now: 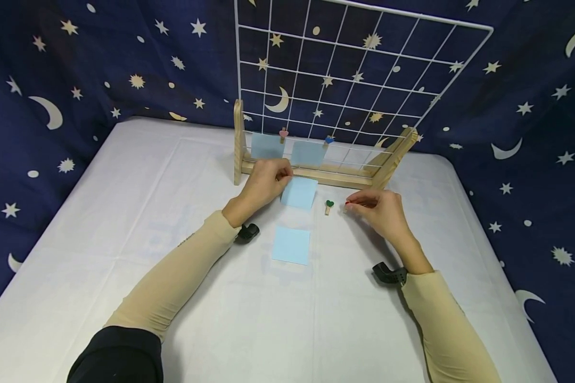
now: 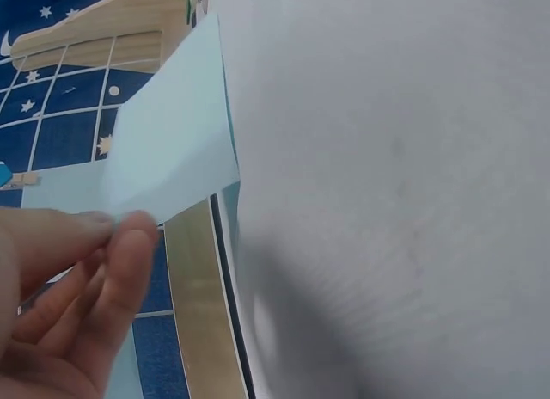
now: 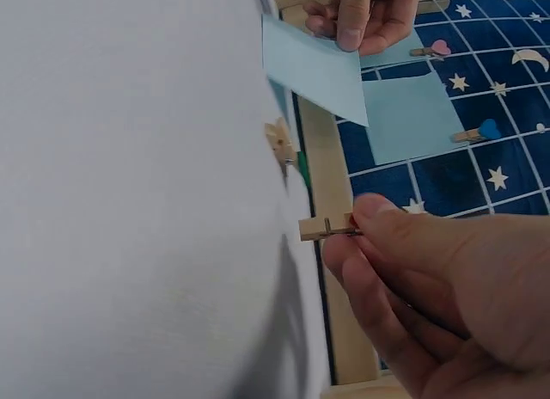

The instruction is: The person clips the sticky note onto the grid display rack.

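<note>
My left hand (image 1: pixel 264 182) pinches the upper left corner of a light blue paper square (image 1: pixel 300 192), seen tilted up off the cloth in the left wrist view. Between thumb and fingers, my right hand (image 1: pixel 380 210) holds a small wooden clothespin (image 3: pixel 320 229) with a bit of red on it. A clothespin with a green heart (image 1: pixel 329 206) lies on the table between the hands. Nearer to me another blue paper square (image 1: pixel 290 246) lies flat. Two blue papers (image 1: pixel 267 146) hang on the white wire grid (image 1: pixel 337 74), one under a pink-heart clothespin (image 1: pixel 284 134), the other under a blue-heart clothespin (image 1: pixel 328 141).
The grid stands in a wooden base (image 1: pixel 326 176) with upright side pieces at the back of the white-covered table (image 1: pixel 211 330). A dark blue star-and-moon curtain (image 1: pixel 124 58) surrounds the back and sides. Black wrist devices (image 1: pixel 388 274) sit under both wrists.
</note>
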A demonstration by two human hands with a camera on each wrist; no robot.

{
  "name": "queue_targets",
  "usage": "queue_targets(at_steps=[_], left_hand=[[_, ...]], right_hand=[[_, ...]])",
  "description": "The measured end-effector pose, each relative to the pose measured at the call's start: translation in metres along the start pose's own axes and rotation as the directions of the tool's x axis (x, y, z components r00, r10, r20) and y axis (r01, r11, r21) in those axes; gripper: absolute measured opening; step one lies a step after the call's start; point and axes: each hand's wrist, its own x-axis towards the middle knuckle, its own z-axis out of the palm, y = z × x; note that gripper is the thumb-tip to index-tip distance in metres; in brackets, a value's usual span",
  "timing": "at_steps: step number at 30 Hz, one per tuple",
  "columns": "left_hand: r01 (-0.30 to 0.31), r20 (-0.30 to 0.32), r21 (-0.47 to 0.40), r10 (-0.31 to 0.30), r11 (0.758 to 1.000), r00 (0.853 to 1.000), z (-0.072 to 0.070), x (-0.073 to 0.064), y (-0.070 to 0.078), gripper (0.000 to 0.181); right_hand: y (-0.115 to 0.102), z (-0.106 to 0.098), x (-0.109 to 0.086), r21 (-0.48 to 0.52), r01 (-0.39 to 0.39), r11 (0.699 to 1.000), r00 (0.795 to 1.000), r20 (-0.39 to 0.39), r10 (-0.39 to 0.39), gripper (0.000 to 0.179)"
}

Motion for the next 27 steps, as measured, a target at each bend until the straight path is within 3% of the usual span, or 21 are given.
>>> queue_targets(at_steps=[8,15,27], left_hand=[[-0.039,-0.088,-0.069,0.032,0.997,0.996,0.003,0.004,0.006,0.005],[-0.091,-0.155,-0.141,0.069,0.986,0.985,0.009,0.006,0.017,0.004],[-0.102,-0.228,-0.155,0.065,0.983,0.971,0.026,0.021,0.047,0.004]], right_hand=[[-0.007,-0.017,0.01,-0.052,0.036,0.998,0.989,-0.145,-0.043,0.013],[-0.016,-0.038,0.025,-0.081,0.115,0.99,0.941,-0.312,-0.135,0.014],[-0.029,-0.058,0.045,-0.104,0.131,0.986,0.88,-0.446,-0.164,0.016]])
